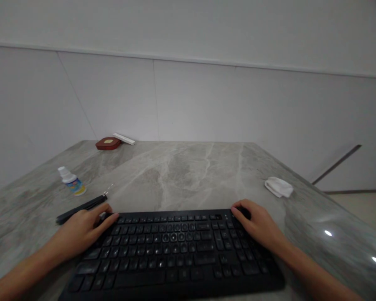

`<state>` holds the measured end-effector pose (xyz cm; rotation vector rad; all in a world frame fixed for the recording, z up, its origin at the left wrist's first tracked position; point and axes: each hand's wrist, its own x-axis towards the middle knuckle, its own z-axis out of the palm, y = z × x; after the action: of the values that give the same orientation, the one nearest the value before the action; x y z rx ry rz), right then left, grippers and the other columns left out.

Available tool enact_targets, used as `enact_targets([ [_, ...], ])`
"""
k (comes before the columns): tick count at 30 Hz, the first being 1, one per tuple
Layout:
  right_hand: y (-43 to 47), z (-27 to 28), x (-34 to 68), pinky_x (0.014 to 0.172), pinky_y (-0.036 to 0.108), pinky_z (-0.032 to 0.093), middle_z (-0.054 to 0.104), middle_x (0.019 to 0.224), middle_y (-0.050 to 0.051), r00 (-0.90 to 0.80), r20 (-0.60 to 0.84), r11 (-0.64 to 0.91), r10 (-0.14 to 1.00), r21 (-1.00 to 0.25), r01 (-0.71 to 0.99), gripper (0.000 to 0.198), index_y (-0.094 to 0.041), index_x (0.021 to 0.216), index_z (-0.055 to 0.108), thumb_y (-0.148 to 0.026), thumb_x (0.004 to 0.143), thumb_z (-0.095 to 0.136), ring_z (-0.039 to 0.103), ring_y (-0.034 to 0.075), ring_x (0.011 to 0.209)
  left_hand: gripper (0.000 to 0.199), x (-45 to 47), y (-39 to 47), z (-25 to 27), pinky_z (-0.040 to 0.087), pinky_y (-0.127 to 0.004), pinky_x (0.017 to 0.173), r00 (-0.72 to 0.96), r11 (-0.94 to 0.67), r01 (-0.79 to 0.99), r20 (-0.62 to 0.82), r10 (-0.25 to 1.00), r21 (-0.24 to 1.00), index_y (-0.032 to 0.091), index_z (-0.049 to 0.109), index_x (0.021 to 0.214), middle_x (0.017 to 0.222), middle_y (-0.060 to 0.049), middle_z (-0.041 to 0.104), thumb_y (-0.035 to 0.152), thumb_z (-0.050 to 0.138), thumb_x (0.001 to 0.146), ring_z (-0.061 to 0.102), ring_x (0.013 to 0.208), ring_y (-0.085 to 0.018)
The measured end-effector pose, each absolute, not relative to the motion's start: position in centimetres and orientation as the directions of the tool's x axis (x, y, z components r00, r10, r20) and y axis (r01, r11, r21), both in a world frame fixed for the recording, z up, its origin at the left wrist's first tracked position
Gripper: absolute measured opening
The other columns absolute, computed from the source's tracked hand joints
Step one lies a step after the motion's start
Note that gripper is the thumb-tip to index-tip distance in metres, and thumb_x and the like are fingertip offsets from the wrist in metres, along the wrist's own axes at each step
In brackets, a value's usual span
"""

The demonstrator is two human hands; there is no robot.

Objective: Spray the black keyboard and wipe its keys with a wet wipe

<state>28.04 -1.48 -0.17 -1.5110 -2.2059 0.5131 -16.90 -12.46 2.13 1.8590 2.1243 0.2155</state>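
A black keyboard (163, 251) fills the near part of the table in front of me, its keys facing up. At its far left corner is my left hand (86, 223), thumb and fingers closed on the edge. My right hand (257, 219) grips the far right corner in the same way, with the thumb on the top face. The fingertips under the keyboard are hidden. Just beyond my left hand lies a long, slim black object (81, 209), partly covered by that hand.
A small white bottle (72, 182) with a blue and yellow label is at the left. Farther back are a reddish-brown case (108, 143) and a white strip (124, 139) by the wall. A folded white cloth (278, 187) lies right on the grey marbled table (188, 171).
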Motion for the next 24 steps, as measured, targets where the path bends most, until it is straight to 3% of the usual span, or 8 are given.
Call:
enact_targets([
  [4, -2.1, 0.2, 28.0, 0.085, 0.036, 0.044, 0.067, 0.092, 0.008, -0.351, 0.161, 0.383, 0.922, -0.497, 0.779, 0.023, -0.017, 0.092, 0.066, -0.032, 0.088, 0.049, 0.060, 0.022, 0.089, 0.048, -18.1, -12.5, 1.8, 0.044, -0.031, 0.072, -0.052, 0.105, 0.921, -0.149, 0.987, 0.376, 0.026, 0.062, 0.094, 0.075, 0.000, 0.068, 0.066, 0.039, 0.084, 0.064, 0.074, -0.024],
  [10, -2.0, 0.4, 28.2, 0.082, 0.033, 0.045, 0.067, 0.091, 0.008, -0.374, 0.213, 0.430, 0.903, -0.471, 0.770, 0.018, -0.017, 0.090, 0.068, -0.026, 0.087, 0.053, 0.061, 0.019, 0.087, 0.042, -19.5, -11.9, 0.5, 0.046, -0.031, 0.071, -0.061, 0.129, 0.900, -0.173, 0.983, 0.416, 0.030, 0.062, 0.090, 0.068, 0.006, 0.067, 0.066, 0.042, 0.081, 0.063, 0.069, -0.023],
  [16, -1.5, 0.7, 28.7, 0.079, 0.031, 0.045, 0.069, 0.088, 0.007, -0.482, 0.218, 0.527, 0.848, -0.439, 0.728, 0.019, -0.017, 0.089, 0.070, -0.028, 0.086, 0.054, 0.062, 0.018, 0.084, 0.048, -18.6, -12.3, 1.3, 0.047, -0.032, 0.070, -0.073, 0.118, 0.913, -0.130, 0.989, 0.390, 0.027, 0.064, 0.090, 0.070, 0.002, 0.069, 0.067, 0.042, 0.080, 0.064, 0.070, -0.026],
  [19, -0.6, 0.5, 29.4, 0.077, 0.030, 0.046, 0.069, 0.086, 0.006, -0.416, 0.234, 0.477, 0.879, -0.436, 0.763, 0.021, -0.017, 0.087, 0.071, -0.029, 0.086, 0.053, 0.062, 0.018, 0.079, 0.050, -18.0, -12.3, 1.9, 0.046, -0.030, 0.068, -0.010, 0.052, 0.915, -0.107, 0.994, 0.399, 0.024, 0.066, 0.091, 0.074, -0.001, 0.070, 0.066, 0.041, 0.082, 0.065, 0.070, -0.025],
  [21, 0.6, 0.2, 30.5, 0.080, 0.032, 0.047, 0.068, 0.089, 0.008, -0.304, 0.322, 0.414, 0.897, -0.368, 0.832, 0.023, -0.016, 0.089, 0.071, -0.029, 0.084, 0.052, 0.061, 0.020, 0.082, 0.050, -18.1, -12.3, 2.1, 0.044, -0.029, 0.064, -0.021, 0.030, 0.937, -0.030, 0.999, 0.348, 0.023, 0.067, 0.089, 0.068, -0.001, 0.068, 0.065, 0.041, 0.083, 0.064, 0.066, -0.023],
  [24, 2.7, -0.3, 33.0, 0.094, 0.042, 0.041, 0.063, 0.108, 0.016, -0.109, 0.539, 0.243, 0.835, -0.182, 0.953, 0.033, -0.014, 0.105, 0.070, -0.030, 0.082, 0.054, 0.055, 0.028, 0.105, 0.048, -19.0, -12.7, 2.6, 0.042, -0.029, 0.064, -0.184, 0.114, 0.961, 0.274, 0.944, 0.252, 0.021, 0.067, 0.079, 0.068, -0.001, 0.066, 0.062, 0.043, 0.083, 0.063, 0.066, -0.021],
])
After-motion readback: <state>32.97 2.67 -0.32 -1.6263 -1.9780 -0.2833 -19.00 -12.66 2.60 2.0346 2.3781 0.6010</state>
